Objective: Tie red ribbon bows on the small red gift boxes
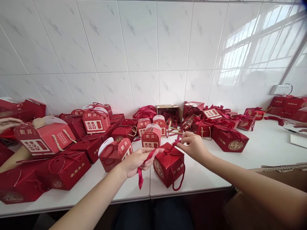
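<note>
A small red gift box [169, 166] with a cord handle stands near the white table's front edge [192, 188]. A dark red ribbon [146, 163] runs across its top. My left hand [136, 161] pinches one end of the ribbon, whose tail hangs down past the table edge. My right hand [193, 145] pinches the other end just above the right side of the box top. Both hands are closed on the ribbon.
Many red gift boxes crowd the table: a stack at the left [64, 166], smaller ones behind [151, 137], ribboned ones at the right [229, 137]. An open cardboard box [169, 111] stands by the tiled wall. Another person's hand [8, 123] shows at far left.
</note>
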Demonstrator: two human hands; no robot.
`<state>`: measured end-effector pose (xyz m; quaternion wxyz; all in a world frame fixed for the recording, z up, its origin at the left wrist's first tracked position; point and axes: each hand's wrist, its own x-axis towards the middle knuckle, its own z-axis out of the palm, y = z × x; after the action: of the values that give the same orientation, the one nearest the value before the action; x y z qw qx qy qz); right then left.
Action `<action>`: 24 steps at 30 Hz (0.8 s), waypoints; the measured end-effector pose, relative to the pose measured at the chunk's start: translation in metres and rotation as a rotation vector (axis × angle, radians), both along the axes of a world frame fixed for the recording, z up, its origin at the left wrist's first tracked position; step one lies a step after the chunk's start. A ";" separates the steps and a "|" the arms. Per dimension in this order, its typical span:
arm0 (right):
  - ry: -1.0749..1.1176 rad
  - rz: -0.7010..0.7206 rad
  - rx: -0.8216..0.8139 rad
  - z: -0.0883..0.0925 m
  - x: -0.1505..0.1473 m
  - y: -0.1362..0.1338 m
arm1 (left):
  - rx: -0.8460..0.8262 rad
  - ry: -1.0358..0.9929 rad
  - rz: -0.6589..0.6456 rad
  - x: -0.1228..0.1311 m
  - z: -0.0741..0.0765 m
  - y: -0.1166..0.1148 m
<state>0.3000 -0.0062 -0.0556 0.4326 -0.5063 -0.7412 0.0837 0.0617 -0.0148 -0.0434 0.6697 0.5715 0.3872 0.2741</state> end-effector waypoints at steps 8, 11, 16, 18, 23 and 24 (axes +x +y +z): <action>0.289 0.220 -0.213 0.001 -0.016 -0.006 | 0.806 0.356 0.402 0.045 -0.010 -0.016; 0.275 0.284 -0.312 -0.002 -0.022 -0.009 | 1.018 0.536 0.392 0.049 -0.024 -0.019; 0.273 0.295 -0.435 0.000 -0.025 -0.010 | 1.095 0.524 0.397 0.049 -0.037 -0.018; 0.305 0.285 -0.506 0.001 -0.024 -0.010 | 1.129 0.449 0.365 0.046 -0.039 -0.015; 0.239 0.274 -0.558 0.005 -0.022 -0.011 | 1.132 0.342 0.170 0.038 -0.032 -0.007; 0.189 0.275 -0.542 0.006 -0.021 -0.010 | 1.123 0.353 0.125 0.036 -0.028 -0.007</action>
<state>0.2787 -0.0167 -0.0500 0.3338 -0.4882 -0.7099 0.3825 0.0980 -0.0213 -0.0714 0.1728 0.8514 0.3212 0.3769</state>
